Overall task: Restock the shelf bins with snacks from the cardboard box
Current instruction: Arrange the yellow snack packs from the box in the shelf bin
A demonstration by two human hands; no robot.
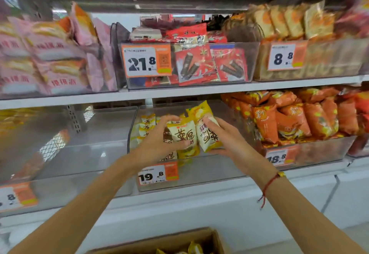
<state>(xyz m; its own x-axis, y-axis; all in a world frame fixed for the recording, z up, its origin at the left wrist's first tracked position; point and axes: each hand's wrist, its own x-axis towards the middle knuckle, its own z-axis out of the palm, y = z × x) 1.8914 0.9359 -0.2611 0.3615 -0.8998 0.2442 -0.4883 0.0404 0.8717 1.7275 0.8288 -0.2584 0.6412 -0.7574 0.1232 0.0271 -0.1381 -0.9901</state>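
Observation:
Both my hands are inside the clear shelf bin (199, 175) priced 19.8 on the lower shelf. My left hand (157, 139) grips an upright yellow-and-white snack pack (182, 133). My right hand (225, 135) holds a second, tilted yellow snack pack (207, 131) pressed against the first. More of the same packs (146, 125) are stacked at the bin's back left. The cardboard box (159, 241) stands open at the bottom of the view, with yellow packs (194, 248) showing inside it.
To the left is a nearly bare clear bin (65, 149). An orange-snack bin (311, 151) priced 18.8 sits to the right. The upper shelf carries pink packs (50, 57), red seaweed-roll packs (197, 63) in a 21.8 bin, and an 8.8 bin (319, 59).

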